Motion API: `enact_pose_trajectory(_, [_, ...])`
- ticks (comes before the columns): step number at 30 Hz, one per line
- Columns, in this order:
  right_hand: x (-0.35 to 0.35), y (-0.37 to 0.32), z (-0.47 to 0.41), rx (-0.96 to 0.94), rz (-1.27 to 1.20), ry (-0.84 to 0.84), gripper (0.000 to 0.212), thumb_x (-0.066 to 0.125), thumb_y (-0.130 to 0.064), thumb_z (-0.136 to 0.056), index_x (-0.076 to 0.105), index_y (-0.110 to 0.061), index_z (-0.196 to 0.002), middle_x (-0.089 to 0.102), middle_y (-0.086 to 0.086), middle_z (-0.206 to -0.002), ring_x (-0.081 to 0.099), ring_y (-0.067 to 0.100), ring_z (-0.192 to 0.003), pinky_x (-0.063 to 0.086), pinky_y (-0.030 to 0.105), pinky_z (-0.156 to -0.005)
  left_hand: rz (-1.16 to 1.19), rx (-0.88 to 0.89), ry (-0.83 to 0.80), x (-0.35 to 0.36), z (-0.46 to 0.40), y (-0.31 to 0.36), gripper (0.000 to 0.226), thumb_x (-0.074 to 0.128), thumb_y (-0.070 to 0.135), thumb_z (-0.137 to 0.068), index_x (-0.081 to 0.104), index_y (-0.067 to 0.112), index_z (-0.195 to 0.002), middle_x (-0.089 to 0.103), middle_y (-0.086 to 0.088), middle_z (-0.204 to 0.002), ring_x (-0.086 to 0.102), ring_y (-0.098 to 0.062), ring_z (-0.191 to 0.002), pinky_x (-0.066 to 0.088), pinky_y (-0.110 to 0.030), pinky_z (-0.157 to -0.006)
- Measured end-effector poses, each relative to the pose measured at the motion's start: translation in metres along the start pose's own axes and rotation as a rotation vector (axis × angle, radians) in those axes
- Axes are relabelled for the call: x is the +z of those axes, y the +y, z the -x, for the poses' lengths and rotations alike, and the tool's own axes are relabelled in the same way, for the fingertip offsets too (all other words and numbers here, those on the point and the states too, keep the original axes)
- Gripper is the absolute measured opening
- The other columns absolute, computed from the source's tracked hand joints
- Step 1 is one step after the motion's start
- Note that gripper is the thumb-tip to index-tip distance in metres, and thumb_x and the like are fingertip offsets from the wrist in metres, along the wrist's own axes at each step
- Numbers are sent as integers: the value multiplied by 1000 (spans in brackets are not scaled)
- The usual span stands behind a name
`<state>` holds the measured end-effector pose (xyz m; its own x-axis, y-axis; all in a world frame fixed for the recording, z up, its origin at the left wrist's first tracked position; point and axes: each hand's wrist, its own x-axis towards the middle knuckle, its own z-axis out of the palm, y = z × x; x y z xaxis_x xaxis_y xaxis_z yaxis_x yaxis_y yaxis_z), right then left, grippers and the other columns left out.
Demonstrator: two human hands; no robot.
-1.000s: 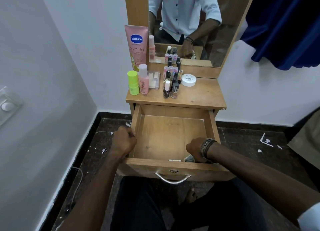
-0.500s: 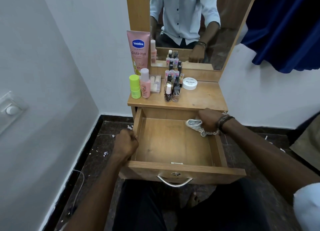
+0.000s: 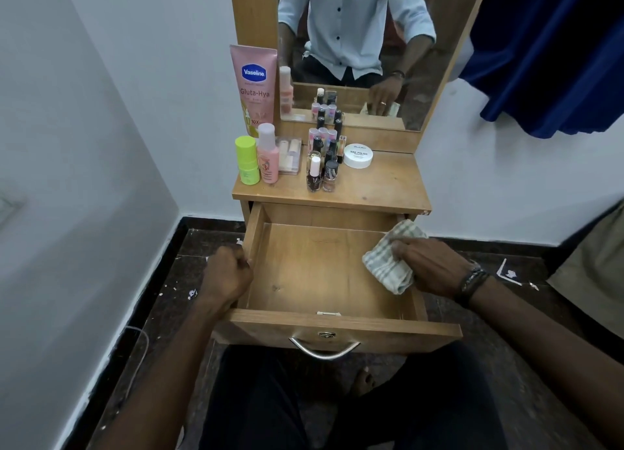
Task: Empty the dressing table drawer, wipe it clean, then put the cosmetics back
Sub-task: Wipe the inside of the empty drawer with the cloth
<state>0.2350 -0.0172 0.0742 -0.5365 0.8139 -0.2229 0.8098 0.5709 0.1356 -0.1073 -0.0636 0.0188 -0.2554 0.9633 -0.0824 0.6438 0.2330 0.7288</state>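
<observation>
Left hand (image 3: 227, 274) curls its grip over the drawer's (image 3: 314, 270) left wall, likely to steady it. Right hand (image 3: 430, 267) presses a striped cloth (image 3: 385, 263) against the inner right wall, fingers bent over it, wiping. Cosmetics (image 3: 317, 160) wait on the tabletop (image 3: 381, 186), drawer emptied. Left fingertips hidden; bottle labels mostly unreadable.
</observation>
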Motion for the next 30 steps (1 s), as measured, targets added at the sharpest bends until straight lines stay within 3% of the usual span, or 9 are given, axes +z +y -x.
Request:
enact_pose_trajectory(4, [7,-6,40,-50,-244,4,44,50,-18,-83,54,-17,-127,65,4,-115,65,29,-98,46,30,-76,-12,16,1,-1,1,3,45,58,-2,-90,48,17,-50,50,-3,-52,49,-21,-53,38,-27,-59])
enact_pose_trajectory(8, [8,-15,59,-9,-311,-93,54,48,-22,-92,42,-34,-143,41,-15,-146,46,11,-132,34,17,-104,-15,10,-5,-1,2,6,45,57,-5,-89,49,18,-51,50,-1,-53,52,-19,-52,36,-25,-54])
enact_pose_trajectory(11, [21,-13,39,77,-278,-101,48,52,-23,-94,46,-22,-142,34,6,-155,40,25,-138,38,39,-110,-15,11,-5,-2,1,7,45,56,-5,-88,49,19,-51,53,-5,-55,59,-28,-58,39,-26,-56])
enact_pose_trajectory(14, [26,-1,0,141,-238,-46,55,53,-19,-94,37,-17,-147,8,9,-162,22,26,-146,40,42,-109,-26,14,-4,-3,6,12,47,55,-8,-88,47,19,-50,49,2,-52,50,-14,-51,33,-23,-50])
enact_pose_trajectory(16, [23,7,-27,162,-277,50,52,55,-24,-93,43,-14,-142,19,15,-158,30,30,-142,44,41,-103,-24,13,-3,-3,8,14,47,55,-7,-89,46,18,-50,47,4,-51,45,-9,-49,30,-22,-48])
enact_pose_trajectory(19, [18,16,-47,203,-360,42,44,56,-32,-91,54,-12,-131,42,17,-142,46,34,-127,44,39,-98,-15,11,2,-3,7,14,46,55,-7,-90,46,16,-51,48,2,-51,44,-9,-48,29,-20,-47])
enact_pose_trajectory(22, [16,10,-31,154,-411,61,50,57,-32,-92,50,-15,-138,26,12,-157,35,31,-138,42,40,-104,-22,15,7,-3,6,13,44,55,-6,-89,46,14,-51,48,-1,-51,44,-11,-49,29,-23,-48])
enact_pose_trajectory(25, [21,-2,8,174,-441,-70,61,59,-24,-91,37,-19,-148,21,1,-160,42,26,-137,38,33,-107,-17,11,13,-1,3,9,43,56,-5,-89,48,14,-52,49,-2,-52,45,-13,-50,31,-24,-49])
enact_pose_trajectory(30, [-6,-24,65,113,-264,-265,46,48,-29,-84,52,-30,-129,59,-1,-129,56,23,-117,43,29,-92,20,-13,6,2,-3,-2,29,61,5,-92,63,7,-63,67,-13,-65,63,-24,-61,48,-28,-57])
